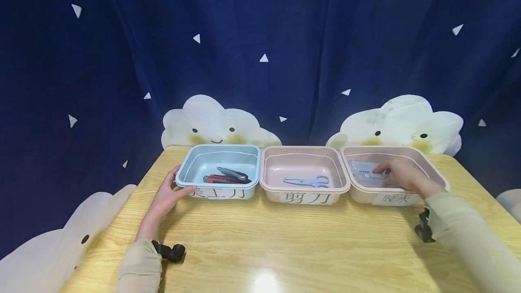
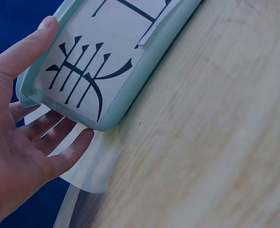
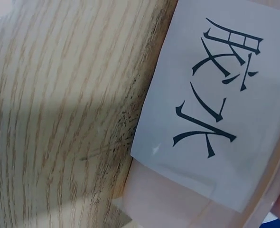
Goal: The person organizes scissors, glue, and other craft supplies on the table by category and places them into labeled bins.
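Note:
My left hand is at the left end of a light blue bin, thumb on the front rim and the other fingers bent round the corner against the side wall, as the left wrist view shows. Inside that bin lie several utility knives. My right hand reaches into the right pink bin, fingertips right at translucent pale-blue items with small print; I cannot tell whether it grips one. This bin's paper label carries the characters for glue.
Between these two stands another pink bin with blue-handled scissors inside. All three bins form a row along the back of the wooden table. Behind it hangs a dark blue curtain with white clouds and triangles.

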{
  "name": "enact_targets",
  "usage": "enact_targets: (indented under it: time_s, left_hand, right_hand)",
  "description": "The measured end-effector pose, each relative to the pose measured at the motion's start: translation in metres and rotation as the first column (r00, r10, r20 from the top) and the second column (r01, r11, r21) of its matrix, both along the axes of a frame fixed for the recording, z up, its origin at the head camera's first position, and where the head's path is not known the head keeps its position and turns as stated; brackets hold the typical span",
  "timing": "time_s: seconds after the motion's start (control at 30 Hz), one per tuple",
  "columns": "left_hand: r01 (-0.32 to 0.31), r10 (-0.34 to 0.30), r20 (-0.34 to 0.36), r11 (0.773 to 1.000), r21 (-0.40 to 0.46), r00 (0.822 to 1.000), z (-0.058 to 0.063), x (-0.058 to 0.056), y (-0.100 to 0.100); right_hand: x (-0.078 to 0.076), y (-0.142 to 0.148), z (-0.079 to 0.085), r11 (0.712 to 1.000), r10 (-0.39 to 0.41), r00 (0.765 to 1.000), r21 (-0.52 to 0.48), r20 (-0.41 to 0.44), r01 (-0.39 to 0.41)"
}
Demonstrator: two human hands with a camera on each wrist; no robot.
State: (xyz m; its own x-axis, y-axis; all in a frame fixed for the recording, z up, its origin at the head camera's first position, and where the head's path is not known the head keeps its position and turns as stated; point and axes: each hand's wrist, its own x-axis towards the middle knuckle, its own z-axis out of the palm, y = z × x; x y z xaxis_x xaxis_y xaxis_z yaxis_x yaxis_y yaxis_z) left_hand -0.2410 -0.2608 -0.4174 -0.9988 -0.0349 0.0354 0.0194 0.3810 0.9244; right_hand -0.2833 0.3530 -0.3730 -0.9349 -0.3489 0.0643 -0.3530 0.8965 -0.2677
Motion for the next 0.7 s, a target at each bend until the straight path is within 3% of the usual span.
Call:
enact_targets:
  time_s: [0.13, 0.37, 0.47, 0.6, 0.7]
  left_hand:
    - [0.006, -0.006, -0.01, 1.0, -0.004, 1.0, 0.002, -0.001, 0.002]
    - [0.03, -0.03, 0.012, 0.999, -0.023, 0.999, 0.004, -0.002, -0.001]
    - [0.031, -0.03, 0.037, 0.999, -0.045, 0.999, 0.005, -0.001, -0.002]
    - [0.004, 0.0, 0.027, 0.989, -0.148, 1.0, 0.014, -0.003, 0.0]
    - [-0.022, 0.007, -0.053, 0.952, -0.304, 0.999, 0.025, -0.009, 0.007]
  right_hand:
    - [0.0, -0.001, 0.004, 0.999, -0.019, 1.0, -0.039, 0.023, 0.02]
    - [0.004, -0.004, 0.012, 0.994, -0.082, 0.989, 0.055, -0.127, 0.089]
    - [0.01, -0.008, 0.014, 0.996, -0.09, 0.983, 0.012, -0.158, 0.093]
    - [0.017, -0.014, 0.017, 0.998, -0.058, 0.969, -0.045, -0.24, 0.048]
    - [0.023, -0.02, 0.02, 0.994, -0.066, 0.952, -0.097, -0.297, 0.039]
